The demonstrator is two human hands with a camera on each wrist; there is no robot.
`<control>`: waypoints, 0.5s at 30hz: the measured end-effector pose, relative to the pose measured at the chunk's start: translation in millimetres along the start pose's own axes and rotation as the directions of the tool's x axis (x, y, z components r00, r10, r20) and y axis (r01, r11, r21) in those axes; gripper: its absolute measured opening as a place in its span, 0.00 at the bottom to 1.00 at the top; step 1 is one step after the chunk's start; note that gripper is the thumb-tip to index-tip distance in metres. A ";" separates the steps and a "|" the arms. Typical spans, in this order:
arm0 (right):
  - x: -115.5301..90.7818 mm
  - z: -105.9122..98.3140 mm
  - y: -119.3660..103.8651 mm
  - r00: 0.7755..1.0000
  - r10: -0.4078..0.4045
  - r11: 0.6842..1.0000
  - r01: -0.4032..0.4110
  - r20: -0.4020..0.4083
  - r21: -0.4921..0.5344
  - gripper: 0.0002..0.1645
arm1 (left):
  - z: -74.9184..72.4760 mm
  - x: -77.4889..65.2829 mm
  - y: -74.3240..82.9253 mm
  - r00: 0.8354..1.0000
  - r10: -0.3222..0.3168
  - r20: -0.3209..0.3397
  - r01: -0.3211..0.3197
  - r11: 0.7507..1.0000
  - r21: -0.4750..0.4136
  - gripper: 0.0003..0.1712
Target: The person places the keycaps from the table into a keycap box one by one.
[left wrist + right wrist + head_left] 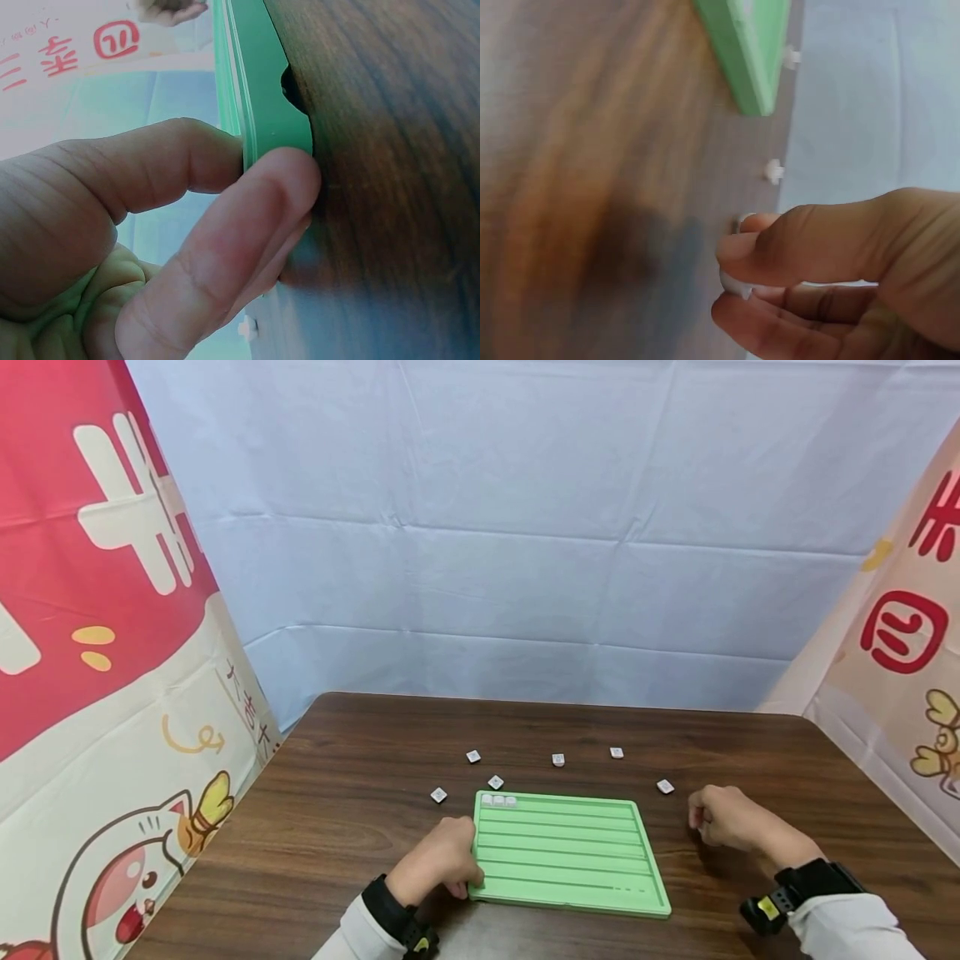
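Observation:
A flat green board (558, 852) with raised parallel ridges lies on the table. My left hand (447, 857) holds it at the left edge near the front corner; the left wrist view shows fingers (187, 161) against its rim and side wall. Three white tiles (499, 801) sit side by side in the board's top left corner. To the right of the board, my right hand (729, 818) is raised over the table. It pinches a small white tile (735, 285) between thumb and fingers, mostly covered by them. The nearest loose tile (665, 787) lies to this hand's left.
Several more loose white tiles lie beyond the board, among them one at the left (438, 795) and one farther right (617, 752). The dark wooden table (360, 752) ends at a pale blue cloth (510, 585). Printed cloths hang at both sides.

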State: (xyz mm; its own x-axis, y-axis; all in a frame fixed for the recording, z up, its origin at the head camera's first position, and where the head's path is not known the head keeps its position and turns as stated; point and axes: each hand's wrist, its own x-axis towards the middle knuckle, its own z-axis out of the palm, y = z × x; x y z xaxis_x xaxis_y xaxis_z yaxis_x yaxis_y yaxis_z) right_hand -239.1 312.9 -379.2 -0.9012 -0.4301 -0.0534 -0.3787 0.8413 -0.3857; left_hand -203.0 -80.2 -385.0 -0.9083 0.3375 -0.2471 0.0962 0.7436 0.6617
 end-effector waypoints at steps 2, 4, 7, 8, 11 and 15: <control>-0.2 -5.4 -2.0 1.000 -0.004 1.000 0.004 -0.003 -0.001 0.14 | 0.2 -0.2 -0.1 1.000 -0.003 0.000 0.003 1.000 -0.002 0.12; -0.5 -10.8 -3.4 1.000 -0.009 1.000 0.009 -0.008 -0.008 0.13 | 0.7 -0.5 -0.5 1.000 -0.004 0.001 0.004 1.000 -0.005 0.12; -1.5 -17.7 -5.5 1.000 -0.007 1.000 0.007 -0.006 -0.003 0.12 | 1.1 -0.6 -0.8 1.000 -0.001 0.001 0.001 1.000 -0.010 0.12; -1.6 -19.5 -6.2 1.000 0.000 1.000 0.000 -0.006 0.000 0.12 | 1.1 -0.5 -1.0 1.000 0.001 -0.001 -0.001 1.000 -0.011 0.12; -2.5 -22.9 -7.9 1.000 0.006 1.000 -0.006 -0.004 0.006 0.11 | 1.1 0.1 -1.3 1.000 0.003 -0.008 -0.003 1.000 -0.012 0.12; -2.1 -23.5 -7.7 1.000 0.008 1.000 -0.008 -0.005 0.011 0.10 | 1.4 0.4 -1.8 1.000 0.002 -0.013 -0.002 1.000 -0.009 0.12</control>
State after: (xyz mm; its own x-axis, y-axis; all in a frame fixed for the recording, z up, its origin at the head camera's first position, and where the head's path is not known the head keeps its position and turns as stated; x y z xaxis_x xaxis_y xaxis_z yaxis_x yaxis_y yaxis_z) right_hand -239.2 315.0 -354.5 -0.9052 -0.4219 -0.0513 -0.3696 0.8410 -0.3951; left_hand -203.0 -80.5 -387.3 -0.9133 0.3316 -0.2364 0.0945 0.7373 0.6689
